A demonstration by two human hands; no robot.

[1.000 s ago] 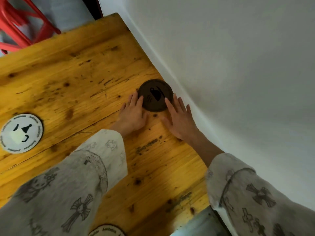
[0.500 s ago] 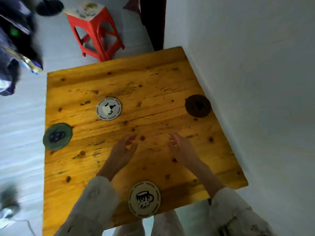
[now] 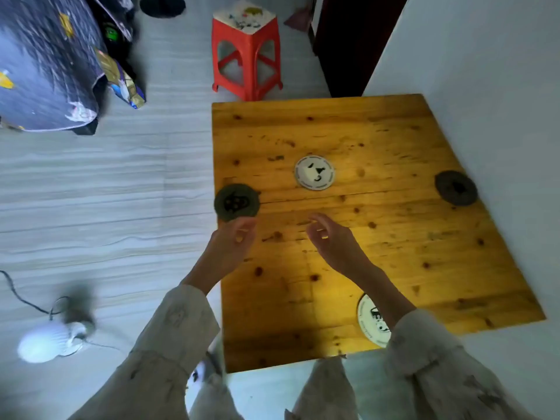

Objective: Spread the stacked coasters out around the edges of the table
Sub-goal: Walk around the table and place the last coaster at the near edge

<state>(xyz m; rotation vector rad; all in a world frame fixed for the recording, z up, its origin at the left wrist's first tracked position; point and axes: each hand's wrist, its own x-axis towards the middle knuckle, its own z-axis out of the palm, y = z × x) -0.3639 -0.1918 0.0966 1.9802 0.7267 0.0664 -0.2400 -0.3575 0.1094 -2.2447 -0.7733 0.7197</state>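
Several round coasters lie apart on the yellow wooden table (image 3: 394, 140). A white coaster (image 3: 315, 172) with a face print sits near the middle. At the left edge rests a dark green coaster (image 3: 237, 202), and a dark brown coaster (image 3: 456, 188) lies at the right edge by the wall. A white coaster with a cup print (image 3: 372, 321) sits at the near edge, half hidden by my right sleeve. My left hand (image 3: 233, 244) hovers just below the green coaster, fingers loosely curled, holding nothing. My right hand (image 3: 330, 241) hovers over the table's middle, also holding nothing.
A white wall (image 3: 500, 86) runs along the table's right side. A red plastic stool (image 3: 247, 47) stands on the floor beyond the far edge. A dark patterned cloth (image 3: 45, 62) hangs at far left, and a white fan (image 3: 45, 344) with a cable lies on the floor.
Both hands let go of the brown coaster by the wall and drew back toward the table's middle and left. The camera pulled back and turned left, so the whole table shows.
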